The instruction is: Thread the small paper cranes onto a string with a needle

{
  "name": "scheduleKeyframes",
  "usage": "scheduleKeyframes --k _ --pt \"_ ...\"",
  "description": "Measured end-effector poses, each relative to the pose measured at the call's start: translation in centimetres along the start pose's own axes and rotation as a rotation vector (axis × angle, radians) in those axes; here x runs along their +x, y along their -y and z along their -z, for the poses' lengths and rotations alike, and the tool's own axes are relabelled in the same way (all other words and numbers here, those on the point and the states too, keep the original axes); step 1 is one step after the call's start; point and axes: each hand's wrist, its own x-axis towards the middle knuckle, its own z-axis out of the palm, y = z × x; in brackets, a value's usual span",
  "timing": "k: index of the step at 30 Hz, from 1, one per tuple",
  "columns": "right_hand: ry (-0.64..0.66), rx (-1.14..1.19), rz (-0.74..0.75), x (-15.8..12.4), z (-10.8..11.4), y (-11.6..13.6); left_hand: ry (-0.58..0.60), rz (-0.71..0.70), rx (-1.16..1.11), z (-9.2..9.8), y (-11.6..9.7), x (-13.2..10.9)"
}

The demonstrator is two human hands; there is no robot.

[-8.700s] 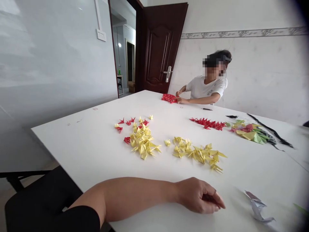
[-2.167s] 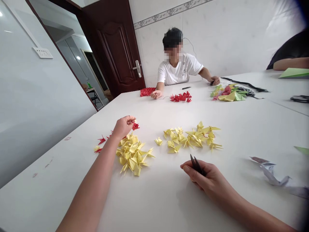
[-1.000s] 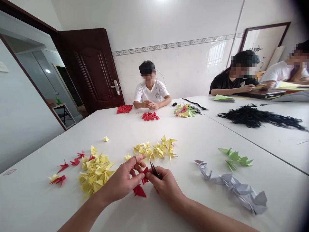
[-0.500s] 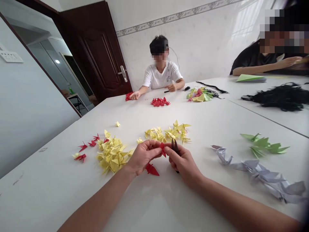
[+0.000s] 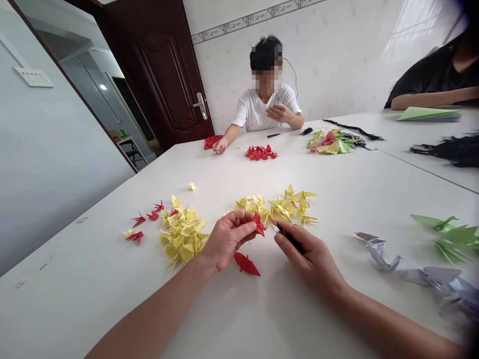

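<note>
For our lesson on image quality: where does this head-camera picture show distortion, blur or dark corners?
Head view: wide-angle stretch slants the door and table; right corners darken; the grey paper chain blurs rightward; left hand, red crane, right hand and dark tool are sharp.

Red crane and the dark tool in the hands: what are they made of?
The small red folded crane: matte paper, by its sharp creases and thin flat wings. The slim dark tool: rigid, possibly metal or plastic; the right hand hides most of it.

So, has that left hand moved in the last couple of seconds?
Yes: left hand came from beyond the left yellow pile to its right side.
</note>
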Motion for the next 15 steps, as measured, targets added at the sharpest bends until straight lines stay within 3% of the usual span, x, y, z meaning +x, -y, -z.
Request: scheduleKeyframes --k 4,8,15 --pt "-0.019 -0.107 0.170 -0.07 0.25 -0.23 0.019 0.017 -0.066 0.04 0.15 0.01" --pt "0.032 -0.123 0.293 -0.43 0.13 -0.11 -0.036 -0.014 -0.060 -0.10 0.44 -0.01" --pt "0.088 -0.117 0.220 -0.58 -0.03 -0.13 -0.039 -0.087 -0.024 -0.44 0.91 -0.27"
